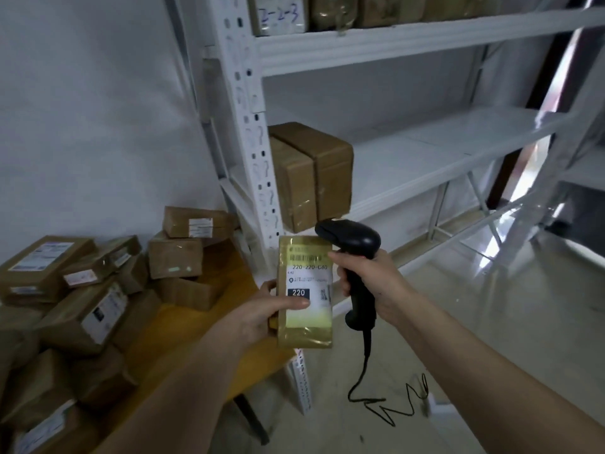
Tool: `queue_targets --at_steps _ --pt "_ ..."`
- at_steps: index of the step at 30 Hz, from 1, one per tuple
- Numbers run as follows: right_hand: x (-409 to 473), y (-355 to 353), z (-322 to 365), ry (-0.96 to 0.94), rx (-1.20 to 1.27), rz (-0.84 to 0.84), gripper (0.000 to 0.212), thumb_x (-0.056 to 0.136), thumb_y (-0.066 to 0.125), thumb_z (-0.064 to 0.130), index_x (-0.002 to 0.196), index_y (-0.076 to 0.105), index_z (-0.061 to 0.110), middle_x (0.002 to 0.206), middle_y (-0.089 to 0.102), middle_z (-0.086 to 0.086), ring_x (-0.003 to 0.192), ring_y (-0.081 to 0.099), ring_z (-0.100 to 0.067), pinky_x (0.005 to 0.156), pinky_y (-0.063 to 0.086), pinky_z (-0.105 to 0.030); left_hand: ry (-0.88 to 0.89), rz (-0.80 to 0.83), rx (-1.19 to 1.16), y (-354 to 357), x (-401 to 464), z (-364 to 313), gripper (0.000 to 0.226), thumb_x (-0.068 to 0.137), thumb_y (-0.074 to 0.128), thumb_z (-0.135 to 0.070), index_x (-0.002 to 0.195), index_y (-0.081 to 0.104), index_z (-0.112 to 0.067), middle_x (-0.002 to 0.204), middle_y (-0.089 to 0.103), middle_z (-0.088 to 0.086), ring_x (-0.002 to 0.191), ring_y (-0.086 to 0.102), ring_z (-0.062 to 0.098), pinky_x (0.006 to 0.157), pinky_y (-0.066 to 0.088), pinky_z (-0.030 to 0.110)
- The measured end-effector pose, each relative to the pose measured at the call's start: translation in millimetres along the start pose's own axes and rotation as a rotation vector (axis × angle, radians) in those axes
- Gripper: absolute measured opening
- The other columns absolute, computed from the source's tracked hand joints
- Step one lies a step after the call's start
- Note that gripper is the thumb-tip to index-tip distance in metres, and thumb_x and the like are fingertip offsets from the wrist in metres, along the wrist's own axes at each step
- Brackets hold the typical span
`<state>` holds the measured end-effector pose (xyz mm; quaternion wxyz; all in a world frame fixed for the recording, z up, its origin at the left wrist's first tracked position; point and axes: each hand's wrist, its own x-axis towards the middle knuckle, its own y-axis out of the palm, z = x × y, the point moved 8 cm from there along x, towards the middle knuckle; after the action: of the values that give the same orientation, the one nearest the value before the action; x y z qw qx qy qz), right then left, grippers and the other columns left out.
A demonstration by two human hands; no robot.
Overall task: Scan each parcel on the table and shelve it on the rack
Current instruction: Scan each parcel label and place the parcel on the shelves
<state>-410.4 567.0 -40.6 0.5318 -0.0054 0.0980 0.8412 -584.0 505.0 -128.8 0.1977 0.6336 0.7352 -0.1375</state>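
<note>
My left hand grips a small tape-wrapped brown parcel by its left edge, thumb pressed on its white label that reads 220. My right hand grips the handle of a black corded barcode scanner, whose head sits just above the parcel's top right corner, over the barcode. Both are held in front of the white metal rack. Several brown parcels lie piled on the yellow table at the left.
A large brown box stands at the left end of the rack's middle shelf; the rest of that shelf is bare. Several parcels line the top shelf. The scanner's coiled cable hangs to the pale floor.
</note>
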Motion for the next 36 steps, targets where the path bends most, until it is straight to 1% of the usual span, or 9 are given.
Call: queue_targets --at_steps 5,9,13,17,20,26,29,34,36 --pt "-22.5 -60.2 4.5 -0.013 0.031 -0.102 0.014 0.086 0.071 0.012 0.077 0.064 0.004 0.055 0.052 -0.008 0.046 0.047 -0.018 0.049 0.042 -0.029 0.035 0.008 0.007 59.9 11.0 -14.9 0.105 0.044 0.095 -0.024 0.137 0.045 -0.023 0.114 0.071 0.008 0.105 0.067 0.031 0.083 0.055 0.048" --pt "-27.4 -102.8 3.7 -0.001 0.044 -0.178 0.013 0.086 0.07 0.012 0.077 0.063 0.005 0.059 0.052 -0.009 0.051 0.047 -0.019 0.054 0.043 -0.03 0.024 0.029 0.004 96.9 28.0 -22.8 0.103 0.054 0.093 -0.023 0.143 0.042 -0.021 0.119 0.069 0.008 0.105 0.066 0.027 0.072 0.056 0.039" --pt "-16.2 -128.2 8.5 -0.017 0.054 -0.264 0.012 0.086 0.069 0.011 0.079 0.063 0.004 0.06 0.053 -0.007 0.052 0.048 -0.017 0.054 0.044 -0.028 0.063 0.064 -0.003 120.5 50.6 -40.9 0.108 0.047 0.096 -0.019 0.14 0.041 -0.023 0.113 0.072 0.006 0.096 0.071 0.025 0.075 0.059 0.044" --pt "4.2 -144.4 19.6 -0.026 0.078 -0.362 0.016 0.084 0.072 0.01 0.097 0.069 0.002 0.079 0.066 -0.009 0.065 0.057 -0.015 0.051 0.049 -0.022 0.091 0.091 -0.007 134.4 76.9 -65.9 0.108 0.047 0.095 -0.017 0.137 0.035 -0.029 0.114 0.069 0.003 0.103 0.067 0.026 0.083 0.057 0.049" --pt "22.6 -155.7 37.5 -0.074 0.091 -0.405 0.019 0.084 0.072 0.009 0.103 0.069 0.006 0.092 0.071 -0.008 0.078 0.065 -0.018 0.052 0.051 -0.021 0.115 0.12 -0.004 144.3 97.3 -90.3 0.106 0.047 0.093 -0.02 0.135 0.035 -0.032 0.118 0.068 0.002 0.108 0.064 0.024 0.078 0.056 0.044" --pt "59.9 -186.5 66.2 -0.158 0.129 -0.51 0.025 0.085 0.072 0.009 0.108 0.067 0.012 0.103 0.073 -0.009 0.097 0.069 -0.025 0.065 0.057 -0.028 0.224 0.187 0.05 170.9 141.2 -147.2 0.11 0.046 0.091 -0.026 0.14 0.035 -0.03 0.114 0.069 -0.003 0.103 0.066 0.02 0.07 0.055 0.037" --pt "74.0 -207.0 77.1 -0.207 0.148 -0.549 0.024 0.084 0.074 0.011 0.104 0.067 0.022 0.104 0.073 -0.006 0.099 0.068 -0.026 0.08 0.059 -0.04 0.27 0.2 0.118 185.6 162.9 -169.7 0.108 0.057 0.093 -0.022 0.144 0.031 -0.03 0.116 0.067 -0.001 0.099 0.068 0.019 0.069 0.057 0.032" --pt "100.9 -242.7 103.3 -0.288 0.193 -0.57 0.025 0.085 0.073 0.012 0.107 0.067 0.022 0.101 0.075 -0.002 0.098 0.07 -0.023 0.089 0.056 -0.047 0.386 0.15 0.276 211.3 188.3 -217.3 0.116 0.047 0.092 -0.034 0.143 0.028 -0.038 0.121 0.062 0.001 0.11 0.062 0.021 0.094 0.054 0.039" --pt "114.8 -256.4 114.6 -0.317 0.217 -0.563 0.025 0.086 0.072 0.012 0.108 0.066 0.021 0.1 0.076 -0.001 0.098 0.07 -0.022 0.088 0.056 -0.046 0.43 0.116 0.325 221.9 195.2 -235.9 0.111 0.047 0.091 -0.037 0.138 0.028 -0.043 0.117 0.063 -0.003 0.105 0.063 0.016 0.083 0.057 0.03"
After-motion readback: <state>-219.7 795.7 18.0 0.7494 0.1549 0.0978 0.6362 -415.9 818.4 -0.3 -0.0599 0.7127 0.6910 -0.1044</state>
